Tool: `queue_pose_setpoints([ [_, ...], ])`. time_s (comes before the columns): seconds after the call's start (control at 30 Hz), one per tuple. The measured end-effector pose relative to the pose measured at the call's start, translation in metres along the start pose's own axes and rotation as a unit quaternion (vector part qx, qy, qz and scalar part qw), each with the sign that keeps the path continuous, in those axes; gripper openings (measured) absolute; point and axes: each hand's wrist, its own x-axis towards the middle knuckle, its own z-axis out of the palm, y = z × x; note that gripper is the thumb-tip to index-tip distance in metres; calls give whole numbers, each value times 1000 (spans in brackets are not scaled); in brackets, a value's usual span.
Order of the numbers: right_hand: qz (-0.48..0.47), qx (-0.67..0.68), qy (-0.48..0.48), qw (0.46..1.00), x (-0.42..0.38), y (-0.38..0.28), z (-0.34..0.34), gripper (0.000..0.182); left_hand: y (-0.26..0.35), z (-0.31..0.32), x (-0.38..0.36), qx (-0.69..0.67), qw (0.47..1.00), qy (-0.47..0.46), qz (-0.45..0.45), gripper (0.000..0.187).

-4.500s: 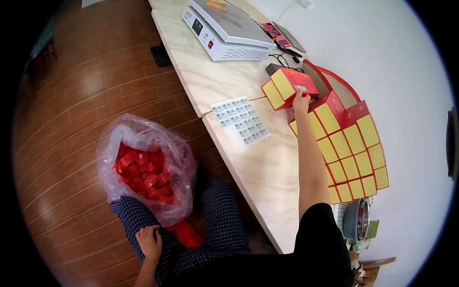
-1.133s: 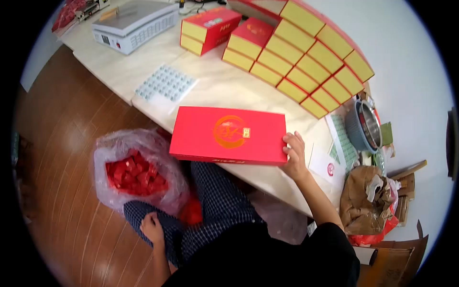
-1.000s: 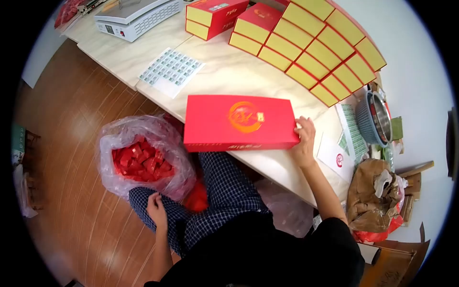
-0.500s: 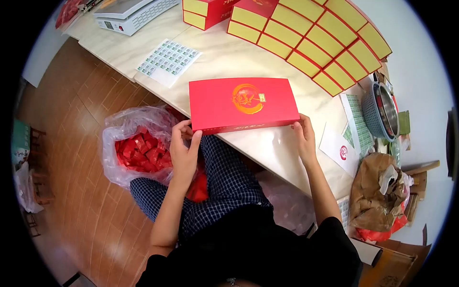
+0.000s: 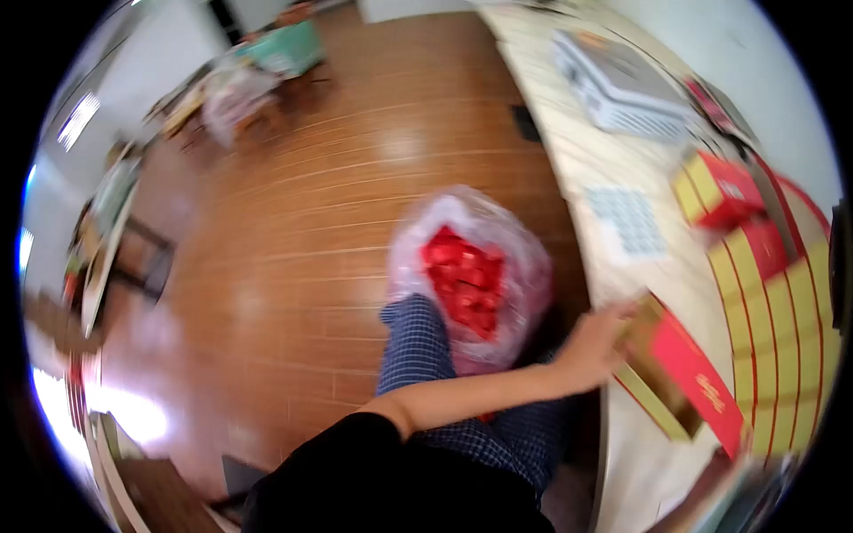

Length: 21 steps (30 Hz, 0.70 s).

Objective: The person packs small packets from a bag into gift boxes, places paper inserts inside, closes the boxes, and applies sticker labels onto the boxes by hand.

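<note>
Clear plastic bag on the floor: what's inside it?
The clear plastic bag holds a heap of small red packets, visible through its open top. The picture is motion-blurred, so count and print are unreadable. The bag's lower part is hidden behind the checked trouser leg.

We see a glossy brown wood-plank floor (image 5: 355,160) and, beside it, a smooth pale marbled tabletop (image 5: 613,195). A crinkled clear plastic bag (image 5: 466,275) shines; the flat red cardboard box (image 5: 689,377) looks matt.
</note>
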Motion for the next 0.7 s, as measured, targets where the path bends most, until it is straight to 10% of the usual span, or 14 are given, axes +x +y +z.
queue_pose_setpoints([
  [0.07,-3,108,-128,986,65,4,-71,53,-9,16,-3,-30,998,-55,14,61],
  [0.1,-111,7,19,994,35,-22,16,50,-3,17,-4,-5,995,-100,21,56],
  [0.23,-321,-256,43,911,6,-50,158,66,-17,48,-10,23,993,-107,49,44],
  [0.37,-486,-647,-21,587,64,-5,162,53,-11,46,-4,11,993,-112,34,38],
  [0.57,-338,-655,-213,641,91,50,188,49,-35,74,2,-10,995,-97,9,17],
  [0.7,-284,-670,-248,640,91,51,185,49,-11,37,-2,-18,994,-104,26,37],
])
